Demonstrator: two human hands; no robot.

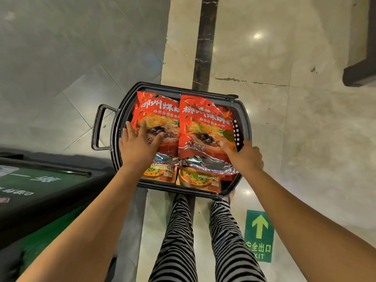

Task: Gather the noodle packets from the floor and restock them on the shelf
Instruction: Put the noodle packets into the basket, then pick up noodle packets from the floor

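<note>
Evidently soft and light, these foil pouches will crinkle and slide, so they are best taken by the edges. The left hand (138, 147) lies flat, fingers spread and released, on the left noodle packet (156, 115). Beside it, the right noodle packet (203, 127) is pinched at its near corner by the right hand (244, 156), thumb on top. Both packets lie in a black basket (115, 135) on the floor (284, 119), over two lower packets (199, 180).

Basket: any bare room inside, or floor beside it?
Basket is crowded: left packet under the left hand, right packet held by the right hand, more packets beneath. Free: a dark gap along its right wall, and pale floor to its right.
</note>
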